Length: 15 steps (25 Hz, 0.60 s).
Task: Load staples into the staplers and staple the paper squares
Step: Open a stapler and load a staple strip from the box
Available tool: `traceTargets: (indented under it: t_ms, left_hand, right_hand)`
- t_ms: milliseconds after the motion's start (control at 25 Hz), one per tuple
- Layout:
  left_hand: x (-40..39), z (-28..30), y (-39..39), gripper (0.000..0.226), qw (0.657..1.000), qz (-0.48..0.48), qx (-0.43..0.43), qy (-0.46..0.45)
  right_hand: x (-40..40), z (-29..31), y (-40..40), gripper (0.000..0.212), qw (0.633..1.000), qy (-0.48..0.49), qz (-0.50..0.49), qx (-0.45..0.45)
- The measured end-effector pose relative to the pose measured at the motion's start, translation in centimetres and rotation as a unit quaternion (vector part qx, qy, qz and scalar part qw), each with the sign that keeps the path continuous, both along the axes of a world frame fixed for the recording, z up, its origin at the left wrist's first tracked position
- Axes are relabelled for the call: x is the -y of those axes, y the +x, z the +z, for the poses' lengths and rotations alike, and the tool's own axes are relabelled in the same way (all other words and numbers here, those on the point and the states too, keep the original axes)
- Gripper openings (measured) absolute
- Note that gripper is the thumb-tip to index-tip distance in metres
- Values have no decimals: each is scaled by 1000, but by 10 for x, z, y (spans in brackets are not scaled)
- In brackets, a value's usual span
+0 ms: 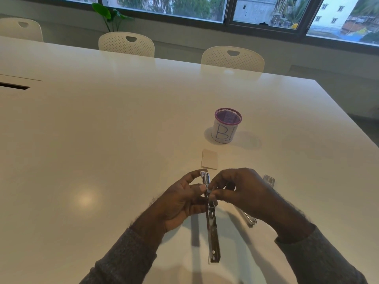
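Opened metal stapler (212,226) held lengthwise above the tabletop (102,140), clear of the surface. Left hand (182,203) clamps its upper section; right hand (235,191) pinches at the staple channel. Second stapler (249,219) lies beneath the right wrist. Paper squares (209,159) rest just beyond the hands, mesh cup (226,126) farther back.

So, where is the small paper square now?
The small beige paper square lies on the white table, between the purple-rimmed mesh cup and both hands.
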<state>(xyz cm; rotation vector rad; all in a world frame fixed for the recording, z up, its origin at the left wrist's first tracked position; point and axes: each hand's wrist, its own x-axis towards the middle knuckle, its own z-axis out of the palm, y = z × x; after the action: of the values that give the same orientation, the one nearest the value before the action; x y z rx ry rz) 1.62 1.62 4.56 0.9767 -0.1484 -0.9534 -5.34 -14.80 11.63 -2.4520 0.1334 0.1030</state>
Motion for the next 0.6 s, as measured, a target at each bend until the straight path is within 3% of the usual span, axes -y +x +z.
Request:
traceTargets:
  t_ms: [320,600]
  left_hand:
    - [6,-8,-10,37,991,15,-119,-52]
    - [6,-7,-18,32,988,15,-135,-67]
  right_hand:
    - [4,-2,-3,10,999,4,-36,15]
    - [4,-5,-3,9,999,23,-34,3]
